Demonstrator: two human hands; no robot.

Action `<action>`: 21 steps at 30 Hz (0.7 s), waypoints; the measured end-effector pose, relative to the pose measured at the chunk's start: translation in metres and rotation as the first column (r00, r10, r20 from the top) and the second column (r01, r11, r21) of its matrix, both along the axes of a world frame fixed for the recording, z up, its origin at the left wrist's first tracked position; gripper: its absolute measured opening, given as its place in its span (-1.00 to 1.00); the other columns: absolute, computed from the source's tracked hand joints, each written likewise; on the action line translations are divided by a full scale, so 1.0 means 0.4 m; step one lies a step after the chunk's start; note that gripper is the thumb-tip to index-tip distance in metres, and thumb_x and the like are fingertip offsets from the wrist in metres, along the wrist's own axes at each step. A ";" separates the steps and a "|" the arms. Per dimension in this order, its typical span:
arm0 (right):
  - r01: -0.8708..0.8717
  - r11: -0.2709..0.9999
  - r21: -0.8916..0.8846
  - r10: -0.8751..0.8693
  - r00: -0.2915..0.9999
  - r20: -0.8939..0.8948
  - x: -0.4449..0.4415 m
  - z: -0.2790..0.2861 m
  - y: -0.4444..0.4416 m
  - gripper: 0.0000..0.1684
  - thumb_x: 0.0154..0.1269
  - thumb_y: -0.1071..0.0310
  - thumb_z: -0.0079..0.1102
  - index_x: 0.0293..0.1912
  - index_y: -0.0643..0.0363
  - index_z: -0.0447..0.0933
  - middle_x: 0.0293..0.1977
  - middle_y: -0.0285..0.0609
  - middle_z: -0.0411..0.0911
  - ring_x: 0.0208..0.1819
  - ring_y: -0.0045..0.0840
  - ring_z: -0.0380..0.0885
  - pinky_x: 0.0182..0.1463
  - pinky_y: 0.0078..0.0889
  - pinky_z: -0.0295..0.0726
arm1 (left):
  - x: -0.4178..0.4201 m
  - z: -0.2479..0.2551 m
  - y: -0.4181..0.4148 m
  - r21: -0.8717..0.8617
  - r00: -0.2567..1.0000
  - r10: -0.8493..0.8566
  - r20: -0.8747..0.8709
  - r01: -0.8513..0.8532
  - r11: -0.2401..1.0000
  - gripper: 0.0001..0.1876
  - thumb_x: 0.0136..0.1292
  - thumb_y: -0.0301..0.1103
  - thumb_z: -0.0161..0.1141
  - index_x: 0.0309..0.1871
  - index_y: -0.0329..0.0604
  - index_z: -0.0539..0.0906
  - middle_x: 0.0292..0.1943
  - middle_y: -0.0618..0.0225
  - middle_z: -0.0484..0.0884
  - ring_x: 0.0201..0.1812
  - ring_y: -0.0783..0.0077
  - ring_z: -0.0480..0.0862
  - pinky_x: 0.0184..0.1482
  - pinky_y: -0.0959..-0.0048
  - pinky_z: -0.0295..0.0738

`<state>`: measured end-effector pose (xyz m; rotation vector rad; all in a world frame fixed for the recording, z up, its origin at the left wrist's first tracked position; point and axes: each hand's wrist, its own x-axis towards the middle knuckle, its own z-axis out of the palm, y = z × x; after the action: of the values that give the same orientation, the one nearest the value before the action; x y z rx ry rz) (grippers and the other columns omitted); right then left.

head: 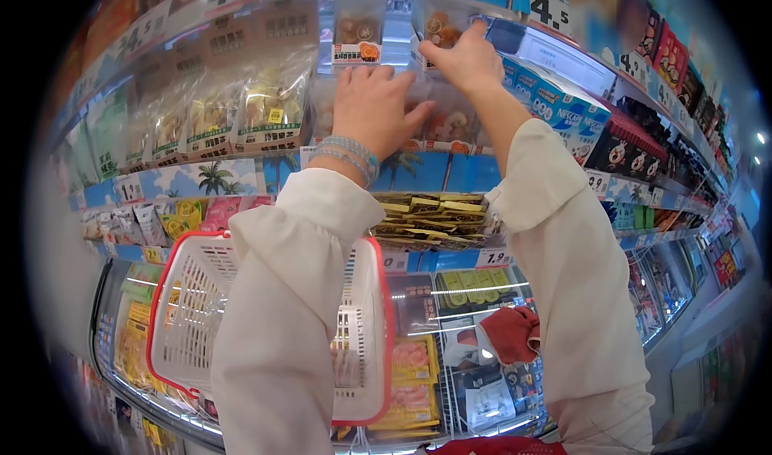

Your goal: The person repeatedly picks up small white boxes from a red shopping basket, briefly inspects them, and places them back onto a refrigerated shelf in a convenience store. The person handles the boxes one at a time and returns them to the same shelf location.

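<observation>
On a shop shelf, my right hand (469,57) has its thumb and fingers around a clear box of dried fruit tea (439,29), standing on top of other boxes. My left hand (375,108), with beaded bracelets (347,153) at the wrist, spreads its fingers over the lower row of clear fruit boxes (451,120). Its fingertips come close to the base of a second upright clear box (357,29) with a printed label. Part of the lower row is hidden behind my left hand.
Bagged fruit teas (271,105) stand left, blue Nescafé boxes (555,108) right. A white basket with a red rim (386,334) sits below on the glass-topped freezer. A red cloth (511,334) lies on the freezer. Gold-edged sachets (431,216) fill the shelf below.
</observation>
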<state>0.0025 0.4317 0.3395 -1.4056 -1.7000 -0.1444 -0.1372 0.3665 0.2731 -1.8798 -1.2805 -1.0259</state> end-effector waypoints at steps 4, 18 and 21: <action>0.041 0.998 -0.038 -0.041 0.999 0.005 -0.016 0.005 -0.010 0.15 -0.18 -0.27 0.28 0.17 0.44 0.11 -0.10 0.21 0.53 -0.05 -0.05 0.54 0.01 -0.22 0.51 | -0.004 0.000 0.001 0.015 1.000 -0.002 -0.023 0.002 1.000 -0.57 0.10 0.02 0.20 -0.09 -0.07 0.63 -0.13 0.26 0.60 -0.05 0.17 0.51 0.08 0.25 0.27; -0.051 0.997 -0.052 0.044 0.990 -0.137 -0.091 0.012 0.001 0.23 -0.22 -0.28 0.36 0.12 0.57 0.07 -0.13 0.23 0.53 -0.06 -0.11 0.56 0.02 -0.33 0.52 | 0.002 0.001 -0.001 0.001 0.999 -0.041 0.015 0.041 0.999 -0.61 0.04 0.01 0.23 -0.18 -0.05 0.61 -0.25 0.32 0.57 -0.09 0.25 0.50 0.10 0.22 0.18; -0.028 0.996 -0.090 0.017 0.993 -0.118 -0.103 0.013 -0.003 0.14 -0.18 -0.22 0.39 0.12 0.46 0.10 -0.15 0.14 0.55 -0.07 -0.16 0.57 -0.01 -0.26 0.53 | -0.001 -0.003 0.001 0.028 0.998 -0.059 0.010 0.059 0.998 -0.60 0.03 0.00 0.24 -0.15 -0.05 0.60 -0.25 0.32 0.57 -0.09 0.25 0.50 0.09 0.22 0.19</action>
<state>-0.0386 0.4305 0.3447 -1.4330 -1.6425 0.0286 -0.1378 0.3669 0.2720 -1.9032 -1.2173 -1.0803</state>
